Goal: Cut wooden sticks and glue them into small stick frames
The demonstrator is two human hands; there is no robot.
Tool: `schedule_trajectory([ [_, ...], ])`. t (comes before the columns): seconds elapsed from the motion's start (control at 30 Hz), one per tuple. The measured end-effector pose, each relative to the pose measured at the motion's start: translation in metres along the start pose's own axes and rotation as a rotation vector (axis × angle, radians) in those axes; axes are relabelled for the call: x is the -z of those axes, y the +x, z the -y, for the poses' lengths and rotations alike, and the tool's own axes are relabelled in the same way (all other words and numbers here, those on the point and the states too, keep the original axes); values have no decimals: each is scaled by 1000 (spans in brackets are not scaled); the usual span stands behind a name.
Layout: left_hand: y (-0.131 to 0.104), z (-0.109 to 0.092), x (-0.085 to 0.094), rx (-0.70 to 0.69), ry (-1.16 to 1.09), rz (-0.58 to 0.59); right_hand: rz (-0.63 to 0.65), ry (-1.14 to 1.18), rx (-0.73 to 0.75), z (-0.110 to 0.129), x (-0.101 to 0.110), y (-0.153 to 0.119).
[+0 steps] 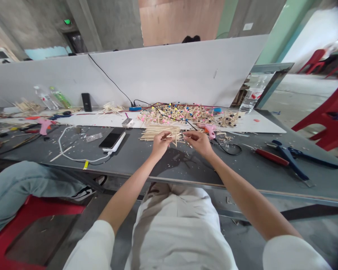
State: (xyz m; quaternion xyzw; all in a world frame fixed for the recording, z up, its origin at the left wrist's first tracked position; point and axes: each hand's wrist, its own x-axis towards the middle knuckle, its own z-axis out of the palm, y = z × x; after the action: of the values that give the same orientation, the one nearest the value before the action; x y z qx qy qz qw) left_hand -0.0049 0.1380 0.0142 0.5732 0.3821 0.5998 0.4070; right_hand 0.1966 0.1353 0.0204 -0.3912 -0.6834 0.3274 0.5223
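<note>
Between my hands, just above the table, is a small piece made of joined wooden sticks [175, 140]. My left hand [161, 144] pinches it from the left side. On the other side, my right hand [199, 142] has its thumb and fingertips pressed together close to the piece; whatever they pinch is too small to name. A layer of loose wooden sticks [149, 133] lies right behind my hands. Behind that spreads a heap of short stick pieces with coloured ball ends [183, 112]. A pink glue gun [210, 131] rests to the right of my right hand.
Blue-handled pliers [291, 159] and a red-handled tool [272, 156] lie at the right. A phone [112, 138] on a white power bank [118, 144] sits left, with a white cable [62, 150]. A bottle [253, 93] stands at the back right. A neighbour's leg [30, 180] is at left.
</note>
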Motion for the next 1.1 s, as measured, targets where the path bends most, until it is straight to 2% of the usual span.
schedule_trajectory([
  [0.13, 0, 1, -1, 10, -15, 29, -50, 30, 24, 4, -1, -3],
  [0.37, 0, 4, -1, 49, -62, 73, -31, -10, 108, 11, -2, -4],
  [0.57, 0, 3, -2, 62, -39, 71, -41, 3, 68, 10, -2, -5],
  [0.8, -6, -6, 0, -81, 60, 71, -71, 100, -13, 3, -1, -1],
  [1.1, -10, -10, -1, -112, 159, 128, -37, 97, 33, 13, 2, -3],
])
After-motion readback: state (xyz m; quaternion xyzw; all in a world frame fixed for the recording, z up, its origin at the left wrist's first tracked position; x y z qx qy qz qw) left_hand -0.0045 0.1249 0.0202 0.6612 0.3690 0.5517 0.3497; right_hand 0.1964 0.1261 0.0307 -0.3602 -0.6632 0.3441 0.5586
